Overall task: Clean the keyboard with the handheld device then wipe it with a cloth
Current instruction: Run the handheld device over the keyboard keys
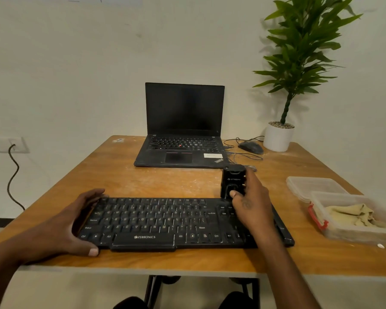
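Observation:
A black Zebronics keyboard (156,221) lies flat near the front edge of the wooden table (125,175). My left hand (76,221) clasps its left end, thumb at the front edge and fingers over the back edge. My right hand (250,201) grips a small black handheld device (232,180), held upright just above the keyboard's far right corner, thumb on its front. The right forearm covers part of the keypad end. A yellowish cloth (352,216) lies crumpled in a clear plastic container (354,233) at the right.
An open black laptop (183,130) sits at the back centre, with a wired mouse (251,147) and loose cables to its right. A white potted plant (279,136) stands at the back right. The container's lid (312,186) lies behind it. A wall socket (7,144) with a cable is left.

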A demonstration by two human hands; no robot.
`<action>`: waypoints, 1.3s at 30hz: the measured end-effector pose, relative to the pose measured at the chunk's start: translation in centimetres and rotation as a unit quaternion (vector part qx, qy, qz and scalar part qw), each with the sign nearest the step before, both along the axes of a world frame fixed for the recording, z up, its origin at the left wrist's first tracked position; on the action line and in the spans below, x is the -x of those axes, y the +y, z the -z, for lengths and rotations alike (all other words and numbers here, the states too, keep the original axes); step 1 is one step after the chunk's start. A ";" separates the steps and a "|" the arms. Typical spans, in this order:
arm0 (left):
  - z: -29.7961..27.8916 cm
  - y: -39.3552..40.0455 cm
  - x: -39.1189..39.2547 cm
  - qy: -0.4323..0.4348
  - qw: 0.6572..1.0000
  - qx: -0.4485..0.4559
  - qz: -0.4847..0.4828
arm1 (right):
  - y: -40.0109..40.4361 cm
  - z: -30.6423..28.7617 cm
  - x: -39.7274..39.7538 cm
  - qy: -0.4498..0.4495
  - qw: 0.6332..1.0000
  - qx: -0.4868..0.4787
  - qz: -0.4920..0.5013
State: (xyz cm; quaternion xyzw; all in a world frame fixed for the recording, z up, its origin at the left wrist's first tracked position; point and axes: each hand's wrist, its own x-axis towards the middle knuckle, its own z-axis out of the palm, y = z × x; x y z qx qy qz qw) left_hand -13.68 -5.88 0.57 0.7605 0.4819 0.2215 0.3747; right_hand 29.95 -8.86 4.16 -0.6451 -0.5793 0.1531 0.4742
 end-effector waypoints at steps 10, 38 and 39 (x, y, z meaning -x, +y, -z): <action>-0.8 -0.6 -0.6 0.009 1.000 0.003 0.006 | 0.2 -1.1 1.2 0.009 0.999 0.041 0.004; 0.1 -0.1 0.0 0.005 1.000 -0.013 0.006 | -0.7 -1.2 -0.6 -0.025 0.999 0.034 0.007; 0.1 0.0 0.0 0.003 1.000 -0.014 0.006 | -1.0 -1.2 -1.2 -0.032 0.999 0.033 0.022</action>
